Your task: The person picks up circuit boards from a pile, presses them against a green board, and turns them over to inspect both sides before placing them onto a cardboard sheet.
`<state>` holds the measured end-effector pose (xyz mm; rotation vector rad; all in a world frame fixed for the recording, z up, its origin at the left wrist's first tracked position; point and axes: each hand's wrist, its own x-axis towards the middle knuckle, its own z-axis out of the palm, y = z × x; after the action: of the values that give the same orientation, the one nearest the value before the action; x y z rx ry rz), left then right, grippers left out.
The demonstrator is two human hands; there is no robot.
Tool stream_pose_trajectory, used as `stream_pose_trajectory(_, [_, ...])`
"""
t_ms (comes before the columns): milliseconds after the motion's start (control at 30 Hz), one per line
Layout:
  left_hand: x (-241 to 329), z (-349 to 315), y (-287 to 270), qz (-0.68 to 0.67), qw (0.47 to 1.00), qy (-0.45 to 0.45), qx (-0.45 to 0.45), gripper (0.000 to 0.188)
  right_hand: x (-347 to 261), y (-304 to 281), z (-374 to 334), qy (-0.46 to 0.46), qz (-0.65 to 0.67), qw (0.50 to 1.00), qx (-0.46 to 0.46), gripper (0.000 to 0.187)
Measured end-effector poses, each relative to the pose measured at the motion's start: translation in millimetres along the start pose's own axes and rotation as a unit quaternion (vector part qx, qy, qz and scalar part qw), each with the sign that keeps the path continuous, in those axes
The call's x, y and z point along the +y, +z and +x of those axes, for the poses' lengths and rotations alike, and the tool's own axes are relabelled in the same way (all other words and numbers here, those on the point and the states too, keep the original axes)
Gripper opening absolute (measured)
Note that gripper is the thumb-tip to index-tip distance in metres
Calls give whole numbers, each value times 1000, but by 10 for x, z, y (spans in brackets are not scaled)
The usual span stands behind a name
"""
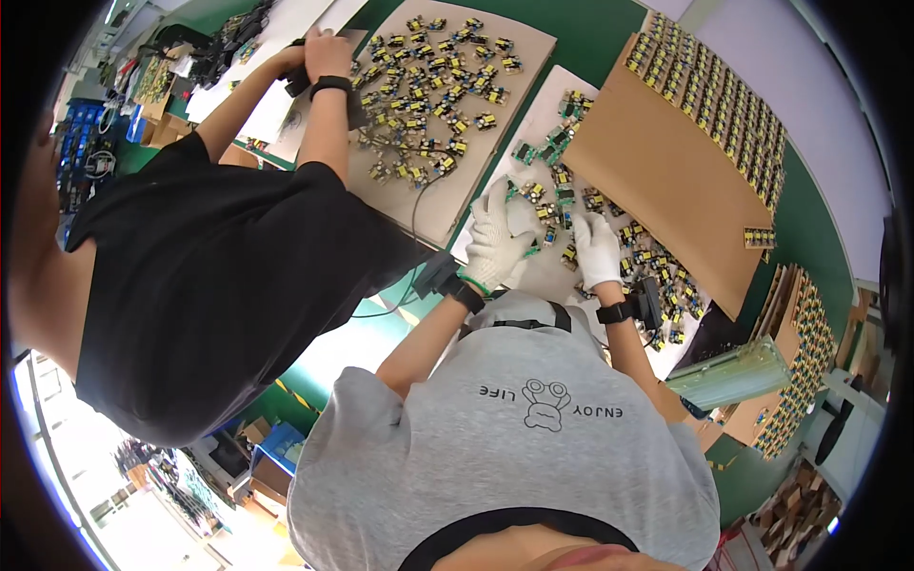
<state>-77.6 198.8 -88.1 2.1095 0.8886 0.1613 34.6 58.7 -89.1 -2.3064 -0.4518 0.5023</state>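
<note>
Both my hands wear white knitted gloves. My left hand (490,238) is over the left part of a white board (459,249), its thumb apart from the fingers. Small green circuit boards (526,152) lie just beyond its fingertips, and others are near its thumb. To the right, my right hand (597,251) has its fingers drawn together and pointing away from me, above small circuit boards with yellow parts (666,276). Whatever its fingertips may hold is hidden. Between my hands lie several loose circuit boards (550,214), some yellow-topped, some green.
A large brown cardboard sheet (666,162) rises at the right, with rows of yellow-topped boards (724,90) beyond it. Stacked cardboard trays (804,352) stand at the far right near a clear plastic bundle (733,373). A co-worker in black (238,276) works at the left beside another board-covered panel (519,57).
</note>
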Motion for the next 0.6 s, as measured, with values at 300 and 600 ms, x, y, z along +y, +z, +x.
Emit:
stream_pose_trajectory(300, [38, 105, 19, -17, 987, 122, 103, 60, 369, -24, -210, -25, 7, 999, 37, 35])
stream_pose_trajectory(600, [-194, -294, -38, 198, 959, 200, 16, 65, 497, 92, 60, -65, 21, 987, 146, 26])
